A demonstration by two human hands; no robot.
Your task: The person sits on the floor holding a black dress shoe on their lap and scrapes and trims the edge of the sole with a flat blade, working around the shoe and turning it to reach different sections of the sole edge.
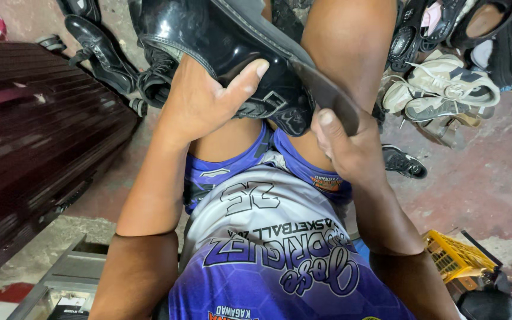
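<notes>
View from the head camera, looking down at a seated person's lap. At far left, a dark reddish-brown ribbed case (37,142) lies on the floor, with a black lace-up boot (99,50) beyond its upper edge. Left of centre, the left hand (205,98) clasps a glossy black shoe (220,44) from below, thumb pressed across the shiny upper; the grip is closed on the shoe, which rests above the bare knees at the top of the frame. Right of centre, the right hand (345,145) pinches a dark, flat, blade-like strip (327,95) lying against the shoe's sole edge. At upper right, worn pale sneakers (445,86) lie in a heap with other footwear; a yellow plastic crate (454,255) sits at lower right.
</notes>
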